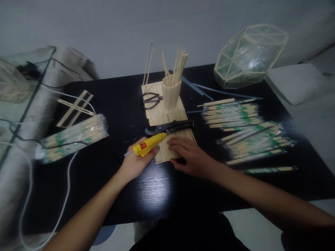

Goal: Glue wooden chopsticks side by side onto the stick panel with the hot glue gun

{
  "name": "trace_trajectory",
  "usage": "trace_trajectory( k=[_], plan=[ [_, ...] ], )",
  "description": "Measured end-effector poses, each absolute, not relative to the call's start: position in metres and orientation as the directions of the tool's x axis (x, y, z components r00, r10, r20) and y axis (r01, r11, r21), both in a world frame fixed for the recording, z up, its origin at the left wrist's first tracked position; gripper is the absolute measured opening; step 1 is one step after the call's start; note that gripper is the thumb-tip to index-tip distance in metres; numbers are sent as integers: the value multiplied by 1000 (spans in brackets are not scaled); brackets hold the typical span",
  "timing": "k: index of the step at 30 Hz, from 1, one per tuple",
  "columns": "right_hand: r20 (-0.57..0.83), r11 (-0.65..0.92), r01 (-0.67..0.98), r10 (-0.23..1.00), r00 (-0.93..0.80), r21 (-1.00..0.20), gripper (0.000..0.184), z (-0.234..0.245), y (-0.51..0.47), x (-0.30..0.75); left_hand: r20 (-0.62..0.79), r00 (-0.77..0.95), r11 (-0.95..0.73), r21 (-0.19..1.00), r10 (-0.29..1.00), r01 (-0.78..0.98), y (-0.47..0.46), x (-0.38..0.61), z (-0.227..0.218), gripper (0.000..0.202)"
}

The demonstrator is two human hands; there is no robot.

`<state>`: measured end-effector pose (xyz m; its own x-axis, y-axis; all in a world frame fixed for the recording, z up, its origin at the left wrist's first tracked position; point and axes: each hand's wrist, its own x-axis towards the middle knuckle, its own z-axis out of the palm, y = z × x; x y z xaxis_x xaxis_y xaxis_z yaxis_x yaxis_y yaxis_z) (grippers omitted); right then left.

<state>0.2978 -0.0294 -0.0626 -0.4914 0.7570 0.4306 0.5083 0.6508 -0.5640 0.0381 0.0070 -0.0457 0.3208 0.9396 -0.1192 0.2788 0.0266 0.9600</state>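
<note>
My left hand (136, 161) is closed around a yellow glue gun (148, 144), its nozzle pointing right over a flat mat of glued wooden sticks (180, 134). My right hand (190, 155) lies on the mat's near right corner with its fingers stretched out and pressing down. Black pliers (169, 127) rest across the mat just beyond both hands.
On the black table (117, 104): a stick-built cup holding sticks (171, 91) on a second mat, black scissors (150, 99), wrapped chopsticks (243, 129) at right, a bagged bundle (74, 137) and a stick frame (74, 108) at left, a geometric stick lantern (248, 54) far right. White cord (66, 181) trails left.
</note>
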Motion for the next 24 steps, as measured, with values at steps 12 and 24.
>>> trace_trajectory(
  k=[12,24],
  plan=[
    [427,646,515,761,-488,-563,34,-60,-30,299,-69,361,-52,948,930,315,11,36,-39,17],
    [427,646,472,757,-494,-600,47,-51,-32,307,-173,519,-9,945,837,328,34,5,-24,40]
  ],
)
